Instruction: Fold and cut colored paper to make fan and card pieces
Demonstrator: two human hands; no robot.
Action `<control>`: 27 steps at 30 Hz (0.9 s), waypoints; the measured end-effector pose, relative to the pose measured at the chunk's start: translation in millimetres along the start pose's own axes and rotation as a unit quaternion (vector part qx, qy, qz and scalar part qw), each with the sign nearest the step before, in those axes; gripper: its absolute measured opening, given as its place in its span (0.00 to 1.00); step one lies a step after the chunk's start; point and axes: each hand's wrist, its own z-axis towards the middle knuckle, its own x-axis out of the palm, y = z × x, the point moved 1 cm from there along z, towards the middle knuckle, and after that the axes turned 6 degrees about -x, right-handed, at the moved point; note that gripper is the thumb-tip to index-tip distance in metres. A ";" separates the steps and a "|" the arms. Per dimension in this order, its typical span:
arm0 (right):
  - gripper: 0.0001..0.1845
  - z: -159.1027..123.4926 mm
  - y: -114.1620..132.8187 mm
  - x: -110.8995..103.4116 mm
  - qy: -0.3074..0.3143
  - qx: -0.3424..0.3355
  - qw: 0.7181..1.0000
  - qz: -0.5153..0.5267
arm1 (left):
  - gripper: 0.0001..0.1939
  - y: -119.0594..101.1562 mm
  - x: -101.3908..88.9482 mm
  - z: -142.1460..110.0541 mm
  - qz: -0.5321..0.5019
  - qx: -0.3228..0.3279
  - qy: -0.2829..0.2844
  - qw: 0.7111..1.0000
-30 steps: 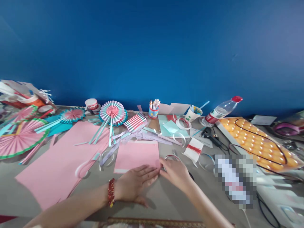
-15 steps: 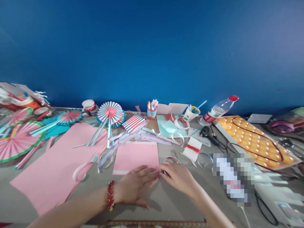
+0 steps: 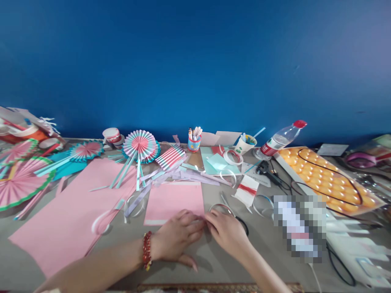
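Note:
A pink sheet of paper lies in front of me with pale strips along its top and bottom edges. My left hand lies over the sheet's lower right part, fingers stretched out and thumb apart. At the sheet's lower right corner my right hand has its fingers pressed together, close to the left fingertips. What they pinch is too small to make out. Scissors with a dark handle lie partly under and behind my right hand, beside a loop of tape.
A larger pink sheet, folded paper fans and purple strips lie leftward and behind. At the back stand a pen cup, a paper cup and a tilted bottle. A thread card and cables lie right.
My right fingers have drawn closer together at the paper's corner, and the scissors' dark handle now shows beside that hand. My left hand has shifted slightly; its fingers are more bent.

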 end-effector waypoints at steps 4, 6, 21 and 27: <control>0.12 -3.7 0.4 8.2 -0.030 -0.013 0.999 -0.003 | 0.43 -0.9 4.2 -0.9 -0.006 -0.007 -0.008 1.000; 0.10 -6.1 -1.0 16.7 -0.059 -0.024 0.998 -0.011 | 0.43 -1.5 6.5 -1.9 -0.009 -0.015 -0.013 1.000; 0.08 -11.9 -7.9 39.8 -0.205 -0.083 0.975 -0.020 | 0.46 -5.1 -4.8 -0.9 -0.086 -0.056 -0.003 0.995; 0.12 -17.2 -9.6 42.8 -0.227 -0.090 0.970 0.009 | 0.45 -4.9 -2.2 -1.4 -0.090 -0.050 0.010 0.995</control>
